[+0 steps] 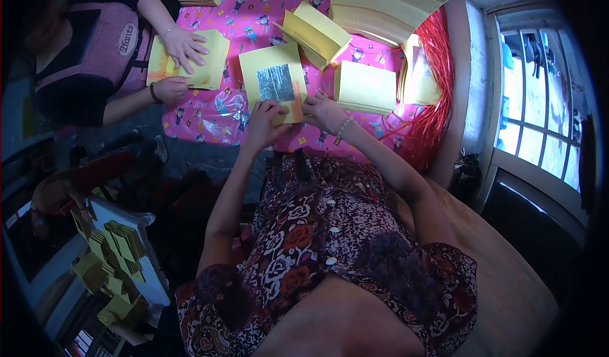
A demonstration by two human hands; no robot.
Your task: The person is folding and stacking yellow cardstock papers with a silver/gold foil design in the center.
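Sitting between silver-patched sheet [274,83] and red strands [439,59] are yellow stacks [366,87].

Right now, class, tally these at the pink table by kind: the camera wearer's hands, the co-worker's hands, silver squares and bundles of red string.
Wearer's left hand and right hand: 2
Co-worker's hands: 2
Silver square: 1
Bundle of red string: 1
Total: 6

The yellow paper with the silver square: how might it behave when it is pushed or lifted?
The yellow paper probably slides easily, lying flat on the glossy pink cover. Its visible edges seem thin, so it may bend when lifted.
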